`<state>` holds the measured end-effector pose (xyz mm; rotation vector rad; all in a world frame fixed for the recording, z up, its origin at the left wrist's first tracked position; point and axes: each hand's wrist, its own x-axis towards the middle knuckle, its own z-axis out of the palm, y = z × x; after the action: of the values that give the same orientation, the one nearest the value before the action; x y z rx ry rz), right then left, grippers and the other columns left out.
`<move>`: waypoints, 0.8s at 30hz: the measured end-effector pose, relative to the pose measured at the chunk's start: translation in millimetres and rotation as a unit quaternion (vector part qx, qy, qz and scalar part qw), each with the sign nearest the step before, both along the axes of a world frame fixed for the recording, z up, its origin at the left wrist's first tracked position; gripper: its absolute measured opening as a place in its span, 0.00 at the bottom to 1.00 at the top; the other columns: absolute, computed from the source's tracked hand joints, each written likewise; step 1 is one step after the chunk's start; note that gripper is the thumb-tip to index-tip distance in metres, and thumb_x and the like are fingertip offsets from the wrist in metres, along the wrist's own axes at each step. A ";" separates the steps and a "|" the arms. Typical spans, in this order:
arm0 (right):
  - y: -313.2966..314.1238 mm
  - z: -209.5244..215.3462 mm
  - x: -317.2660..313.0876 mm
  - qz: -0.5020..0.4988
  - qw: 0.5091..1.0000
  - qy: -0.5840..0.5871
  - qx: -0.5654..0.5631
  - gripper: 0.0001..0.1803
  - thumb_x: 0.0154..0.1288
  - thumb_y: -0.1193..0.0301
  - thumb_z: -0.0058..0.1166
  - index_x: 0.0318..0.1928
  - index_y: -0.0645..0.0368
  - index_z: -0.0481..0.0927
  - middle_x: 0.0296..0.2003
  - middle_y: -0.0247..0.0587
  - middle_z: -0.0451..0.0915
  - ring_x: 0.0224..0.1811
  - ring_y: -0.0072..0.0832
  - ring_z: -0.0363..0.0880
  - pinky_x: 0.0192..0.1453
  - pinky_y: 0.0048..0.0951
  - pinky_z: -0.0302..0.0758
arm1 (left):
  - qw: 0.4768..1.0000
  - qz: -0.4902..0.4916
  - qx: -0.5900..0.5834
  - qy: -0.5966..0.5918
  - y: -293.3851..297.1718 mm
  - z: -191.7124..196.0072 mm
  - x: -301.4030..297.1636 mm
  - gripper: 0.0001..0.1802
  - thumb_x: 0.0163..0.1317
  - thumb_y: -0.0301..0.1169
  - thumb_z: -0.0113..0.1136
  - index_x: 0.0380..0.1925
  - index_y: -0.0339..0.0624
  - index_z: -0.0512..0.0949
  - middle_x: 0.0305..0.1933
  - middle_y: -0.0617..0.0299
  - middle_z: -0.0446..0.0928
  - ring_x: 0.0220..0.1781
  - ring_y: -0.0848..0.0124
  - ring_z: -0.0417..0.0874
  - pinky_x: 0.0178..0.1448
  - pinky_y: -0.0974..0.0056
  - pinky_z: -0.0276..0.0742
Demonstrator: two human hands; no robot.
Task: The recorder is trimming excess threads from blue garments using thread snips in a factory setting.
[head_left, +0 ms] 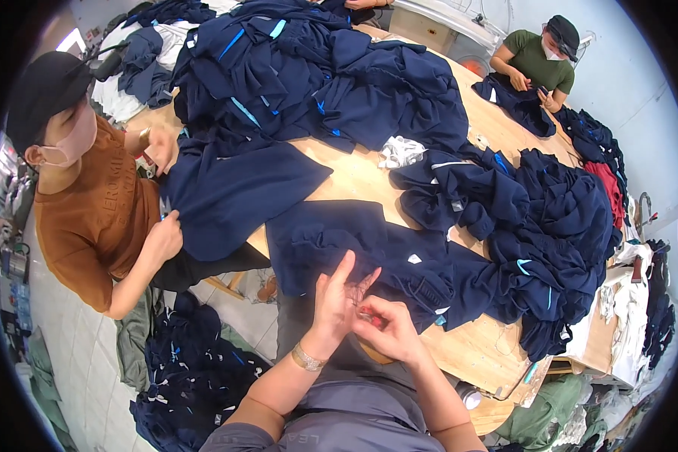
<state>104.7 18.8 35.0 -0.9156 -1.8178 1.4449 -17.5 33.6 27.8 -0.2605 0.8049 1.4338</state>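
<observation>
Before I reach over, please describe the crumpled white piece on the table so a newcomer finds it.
On the wooden table, find the big navy heap at the far side and the navy pile at the right. Between them lies the crumpled white piece; it is small and pale, while both neighbours are large and dark.

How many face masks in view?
2: pink mask on the person in brown, left; white mask on the person in green, upper right. More may be hidden.
</observation>
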 end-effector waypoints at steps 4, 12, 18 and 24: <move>5.5 -6.8 8.6 -0.121 0.992 0.034 -0.010 0.09 0.62 0.70 0.50 0.34 0.64 0.71 0.20 0.38 0.67 0.22 0.20 0.64 0.27 0.22 0.64 | 0.993 0.048 0.102 0.040 -2.0 -10.6 -0.1 0.12 0.61 0.29 0.57 0.20 0.39 0.72 0.31 0.64 0.73 0.36 0.69 0.78 0.48 0.60 0.80; 26.5 -15.0 5.2 -0.256 0.910 -0.151 0.289 0.13 0.54 0.68 0.62 0.27 0.63 0.71 0.18 0.42 0.69 0.17 0.36 0.68 0.22 0.29 0.64 | 0.989 0.052 0.119 0.065 -8.7 -2.7 3.3 0.07 0.62 0.28 0.56 0.26 0.40 0.76 0.34 0.63 0.76 0.38 0.72 0.78 0.47 0.60 0.80; 25.5 -27.0 13.6 -0.335 0.893 -0.040 0.296 0.19 0.55 0.59 0.60 0.28 0.63 0.70 0.26 0.43 0.68 0.23 0.29 0.68 0.26 0.27 0.66 | 0.983 0.078 0.133 0.095 -9.9 -3.3 5.4 0.07 0.63 0.28 0.55 0.25 0.43 0.76 0.33 0.66 0.77 0.37 0.74 0.78 0.46 0.61 0.80; 25.7 -23.4 25.5 -0.373 0.896 0.222 0.094 0.23 0.71 0.50 0.34 0.32 0.58 0.65 0.25 0.32 0.67 0.20 0.18 0.64 0.23 0.18 0.64 | 0.978 0.101 0.146 0.111 -8.1 2.8 7.8 0.09 0.64 0.29 0.54 0.24 0.43 0.75 0.33 0.66 0.77 0.36 0.77 0.78 0.46 0.62 0.79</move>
<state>130.2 44.5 11.7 -0.9380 -1.0580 0.8685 -9.7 25.5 30.6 0.0461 0.7512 1.7740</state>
